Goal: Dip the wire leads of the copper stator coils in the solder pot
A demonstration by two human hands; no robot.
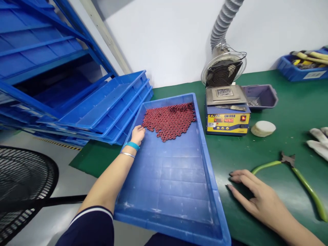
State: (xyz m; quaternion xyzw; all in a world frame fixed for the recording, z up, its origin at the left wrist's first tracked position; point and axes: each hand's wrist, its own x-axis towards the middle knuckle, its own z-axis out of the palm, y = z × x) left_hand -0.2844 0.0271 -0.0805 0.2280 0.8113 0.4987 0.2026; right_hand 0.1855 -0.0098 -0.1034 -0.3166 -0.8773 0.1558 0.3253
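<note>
- Right hand (258, 200), lower right of frame: laid flat on the green mat (256, 153), fingers spread, nothing held.
- Blue tray (179, 191), centre: the near end appears to overhang the bench edge. Risk: it could be tipped or dragged off by a nudge from either arm.
- Left hand (138, 134), left of centre: reached into the tray, fingers curled at the edge of the pile. Whether a ring is pinched cannot be told.
- Red rings (170, 120): heaped loose at the far end of the tray, against the far wall. Risk: they could be scattered or slid down the tray if it is tilted.
- Green-handled cutters (289, 160), right: lying on the mat just beyond the right fingertips. Risk: they could be knocked by a blind sweep.
- Solder pot (227, 118), just right of the tray's far corner: display lit, so likely hot. Risk: a burn if it is reached across, or rings spilled toward it.
- Also on the mat: white disc (263, 128), purple bin (263, 95), gloves (319, 141) at the right edge.
- Behind the pot: extraction fan (222, 71) on a ribbed duct (222, 20).
- Left: floor fan (23, 184) on the grey floor, stacked blue trays (110, 106), blue rack (38, 41) at upper left.
- Upper right: tool bin (299, 70). White wall (166, 41) at the back.
</note>
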